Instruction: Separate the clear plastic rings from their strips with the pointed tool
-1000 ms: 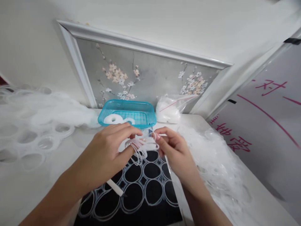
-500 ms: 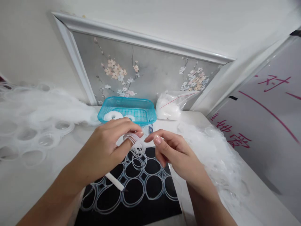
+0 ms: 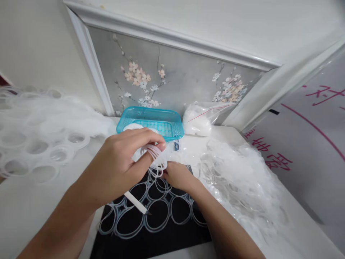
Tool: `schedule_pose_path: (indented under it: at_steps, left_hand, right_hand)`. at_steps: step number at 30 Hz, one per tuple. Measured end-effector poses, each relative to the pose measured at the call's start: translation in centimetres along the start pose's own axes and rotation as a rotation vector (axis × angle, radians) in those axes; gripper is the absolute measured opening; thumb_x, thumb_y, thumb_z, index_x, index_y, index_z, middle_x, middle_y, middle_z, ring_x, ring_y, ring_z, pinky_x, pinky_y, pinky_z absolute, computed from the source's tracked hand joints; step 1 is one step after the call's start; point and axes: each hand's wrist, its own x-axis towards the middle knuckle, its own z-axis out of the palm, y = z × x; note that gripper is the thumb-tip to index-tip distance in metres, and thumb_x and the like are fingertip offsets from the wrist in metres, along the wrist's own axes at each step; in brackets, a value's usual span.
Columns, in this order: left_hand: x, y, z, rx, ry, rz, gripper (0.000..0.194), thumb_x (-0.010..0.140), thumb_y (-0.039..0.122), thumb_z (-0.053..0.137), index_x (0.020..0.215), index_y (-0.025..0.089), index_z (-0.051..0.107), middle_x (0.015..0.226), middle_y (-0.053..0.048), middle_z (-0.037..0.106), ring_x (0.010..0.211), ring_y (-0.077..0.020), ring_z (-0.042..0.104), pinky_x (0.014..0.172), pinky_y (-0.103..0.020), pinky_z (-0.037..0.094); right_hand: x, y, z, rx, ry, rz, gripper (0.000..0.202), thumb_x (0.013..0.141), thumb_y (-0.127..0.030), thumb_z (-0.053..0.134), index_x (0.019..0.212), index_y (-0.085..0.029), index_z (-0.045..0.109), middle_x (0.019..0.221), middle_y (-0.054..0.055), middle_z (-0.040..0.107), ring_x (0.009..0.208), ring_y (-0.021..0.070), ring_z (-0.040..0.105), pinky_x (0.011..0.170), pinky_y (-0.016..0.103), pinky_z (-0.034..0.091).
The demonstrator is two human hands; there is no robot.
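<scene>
A loose bundle of thin white rings (image 3: 159, 163) hangs above the far part of the black sheet (image 3: 151, 246), seemingly looped over the thumb of the left hand (image 3: 125, 158). It looks light, bendy and slick, best gathered by the rims. That hand is nearly closed, thumb and forefinger almost meeting. The right hand (image 3: 178, 175) curls just below the bundle, fingertips hidden, so its grip cannot be told. A white-handled tool (image 3: 136, 202) lies beneath; a blue basket (image 3: 151, 113) sits near the tabletop's (image 3: 27, 219) far edge.
</scene>
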Motion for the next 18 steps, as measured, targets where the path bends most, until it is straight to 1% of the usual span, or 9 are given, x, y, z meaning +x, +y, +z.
schedule_pose_path:
  at_steps: [2, 4, 6, 7, 9, 11, 13, 15, 18]
  left_hand:
    - [-0.07, -0.20, -0.13, -0.004, 0.013, 0.005, 0.015, 0.095, 0.021, 0.052, 0.093, 0.026, 0.065, 0.087, 0.006, 0.071, 0.078, -0.0133, 0.065, 0.074, -0.024, 0.049]
    - [-0.12, -0.31, -0.23, 0.005, 0.024, -0.002, 0.016, 0.094, 0.019, 0.051, 0.093, 0.027, 0.066, 0.087, 0.006, 0.071, 0.078, -0.0138, 0.066, 0.074, -0.024, 0.050]
    - [-0.17, -0.29, -0.36, 0.016, 0.031, -0.010, 0.018, 0.092, 0.019, 0.050, 0.093, 0.028, 0.066, 0.087, 0.006, 0.072, 0.078, -0.0147, 0.067, 0.075, -0.025, 0.051]
    - [-0.19, -0.23, -0.43, 0.020, 0.029, -0.012, 0.019, 0.092, 0.018, 0.050, 0.093, 0.028, 0.066, 0.087, 0.006, 0.072, 0.078, -0.0150, 0.067, 0.076, -0.025, 0.051]
    - [-0.21, -0.09, -0.56, 0.022, 0.021, -0.010, 0.020, 0.091, 0.018, 0.049, 0.092, 0.028, 0.066, 0.086, 0.006, 0.073, 0.078, -0.0149, 0.068, 0.076, -0.025, 0.051]
    - [-0.20, -0.01, -0.64, 0.024, 0.012, -0.008, 0.020, 0.091, 0.017, 0.049, 0.092, 0.028, 0.066, 0.086, 0.006, 0.073, 0.077, -0.0148, 0.068, 0.076, -0.024, 0.051]
    - [-0.18, -0.02, -0.64, 0.024, 0.009, 0.005, 0.020, 0.091, 0.017, 0.049, 0.092, 0.028, 0.066, 0.085, 0.006, 0.073, 0.077, -0.0147, 0.067, 0.075, -0.025, 0.051]
    - [-0.13, -0.11, -0.59, 0.022, 0.010, 0.022, 0.019, 0.091, 0.016, 0.050, 0.092, 0.027, 0.066, 0.086, 0.005, 0.073, 0.077, -0.0144, 0.067, 0.075, -0.025, 0.051]
    - [-0.09, -0.22, -0.54, 0.018, 0.012, 0.033, 0.019, 0.091, 0.016, 0.050, 0.092, 0.026, 0.066, 0.088, 0.005, 0.073, 0.079, -0.0143, 0.068, 0.076, -0.024, 0.050]
  right_hand:
    - [-0.04, 0.03, 0.16, -0.016, -0.001, -0.017, 0.016, 0.092, -0.025, 0.056, 0.098, -0.017, 0.068, 0.101, 0.012, 0.071, 0.091, 0.0243, 0.069, 0.076, 0.033, 0.047]
    - [-0.12, 0.04, 0.14, -0.039, 0.042, -0.030, 0.016, 0.093, -0.024, 0.056, 0.101, -0.016, 0.067, 0.106, 0.013, 0.068, 0.096, 0.0242, 0.067, 0.078, 0.033, 0.048]
    - [-0.14, 0.08, 0.09, -0.051, 0.086, -0.052, 0.022, 0.092, -0.025, 0.058, 0.112, -0.016, 0.064, 0.115, 0.014, 0.064, 0.104, 0.0254, 0.063, 0.081, 0.034, 0.048]
    - [-0.12, 0.13, 0.07, -0.048, 0.088, -0.063, 0.028, 0.092, -0.025, 0.059, 0.118, -0.016, 0.061, 0.118, 0.015, 0.062, 0.107, 0.0257, 0.062, 0.084, 0.034, 0.048]
    - [0.00, 0.27, 0.08, -0.038, 0.052, -0.084, 0.032, 0.094, -0.025, 0.057, 0.124, -0.015, 0.057, 0.119, 0.015, 0.061, 0.106, 0.0246, 0.062, 0.087, 0.035, 0.048]
    - [0.18, 0.44, 0.15, -0.043, 0.019, -0.092, 0.026, 0.097, -0.022, 0.051, 0.120, -0.014, 0.059, 0.115, 0.014, 0.063, 0.101, 0.0228, 0.063, 0.087, 0.033, 0.048]
    - [0.37, 0.58, 0.27, -0.067, 0.028, -0.087, 0.022, 0.099, -0.021, 0.047, 0.114, -0.015, 0.062, 0.112, 0.013, 0.064, 0.100, 0.0225, 0.064, 0.086, 0.032, 0.048]
    - [0.51, 0.66, 0.43, -0.093, 0.035, -0.080, 0.024, 0.100, -0.022, 0.044, 0.111, -0.014, 0.063, 0.110, 0.014, 0.065, 0.102, 0.0234, 0.063, 0.086, 0.033, 0.047]
    - [0.52, 0.62, 0.59, -0.142, -0.011, -0.085, 0.026, 0.101, -0.020, 0.040, 0.112, -0.011, 0.063, 0.111, 0.017, 0.066, 0.103, 0.0254, 0.063, 0.088, 0.035, 0.047]
